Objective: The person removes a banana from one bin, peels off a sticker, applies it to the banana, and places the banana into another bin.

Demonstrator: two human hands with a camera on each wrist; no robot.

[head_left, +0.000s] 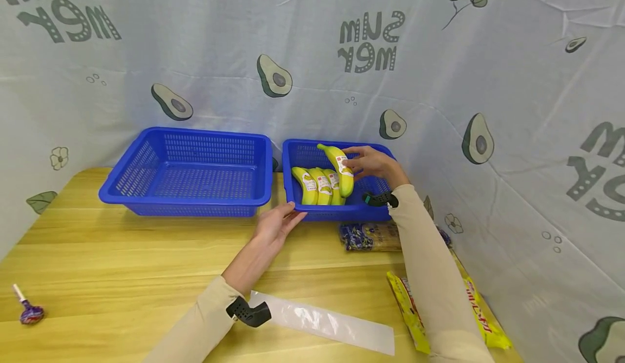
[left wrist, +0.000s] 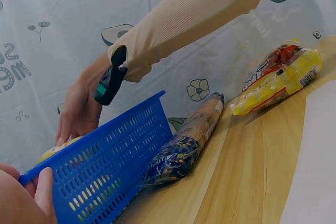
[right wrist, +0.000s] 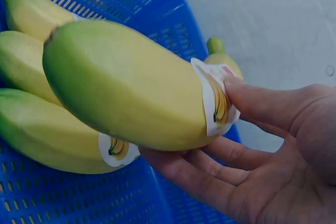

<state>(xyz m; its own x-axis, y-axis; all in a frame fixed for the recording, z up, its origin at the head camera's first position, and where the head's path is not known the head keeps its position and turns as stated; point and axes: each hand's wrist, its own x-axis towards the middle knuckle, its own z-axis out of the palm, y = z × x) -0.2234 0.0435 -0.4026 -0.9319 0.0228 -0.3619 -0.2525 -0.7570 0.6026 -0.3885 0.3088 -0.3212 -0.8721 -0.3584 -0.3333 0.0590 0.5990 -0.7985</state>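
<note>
My right hand [head_left: 373,163] holds a banana [head_left: 340,169] over the right blue basket [head_left: 361,212], thumb on the label and fingers beneath, as the right wrist view shows. Three more labelled bananas [head_left: 322,188] lie side by side in that basket's left part. At the basket's near-left corner, my left hand [head_left: 274,224] grips the rim between thumb and fingers. The left wrist view shows this grip on the basket wall [left wrist: 100,169] at its lower left, with some of the fingers cut off by the frame.
A larger blue basket [head_left: 195,200] with nothing in it stands to the left. A spaghetti pack [head_left: 371,237] lies before the right basket, yellow snack bags [head_left: 412,314] nearer, partly under my right arm. A white strip [head_left: 322,322] and a lollipop [head_left: 31,313] are on the table.
</note>
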